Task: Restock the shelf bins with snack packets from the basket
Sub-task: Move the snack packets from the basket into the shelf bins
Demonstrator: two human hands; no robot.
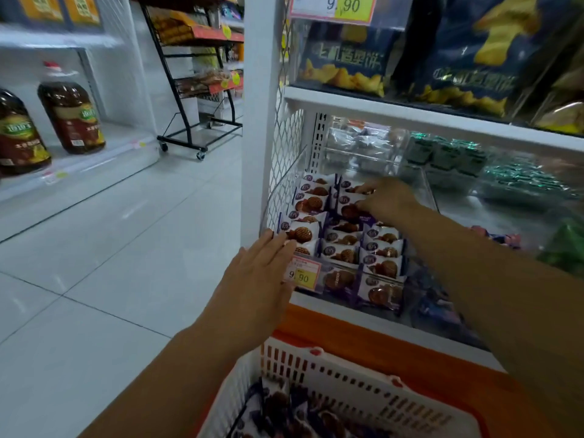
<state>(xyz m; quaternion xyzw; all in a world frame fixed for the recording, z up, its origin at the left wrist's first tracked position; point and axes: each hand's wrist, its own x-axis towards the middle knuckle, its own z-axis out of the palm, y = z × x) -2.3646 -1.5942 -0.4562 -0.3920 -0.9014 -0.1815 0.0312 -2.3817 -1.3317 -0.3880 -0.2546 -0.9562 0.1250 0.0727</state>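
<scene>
We note the left hand (257, 275) spread flat, fingers straight and close together; its fingertips (284, 245) touch the front-left snack packets (343, 237) at the open front of the shelf bin (278, 197), just above the yellow-and-pink price tag (303, 275) reading 9.90. The right hand (387, 197) reaches deeper into the same bin; its fingers are curled, and thumb and fingers pinch a rear packet (345, 200) at the back of the right-hand column. The packets are white and purple with a round brown biscuit printed on each; they stand in overlapping rows, front to back, filling the bin on the lower shelf.

The white slotted basket (347, 371) sits at the lower edge of the view, directly below the bin and in front of an orange surface (363, 335); more packets of the same kind (284, 409) lie inside it.

The neighbouring bin to the right holds green packets (448, 154); the shelf above carries dark blue chip bags (347, 58) under a second price tag (335, 6). Across the grey tiled floor (110, 248), two dark oil bottles (71, 116) stand on a low white shelf; a black wheeled rack (196, 83) stands further back.
</scene>
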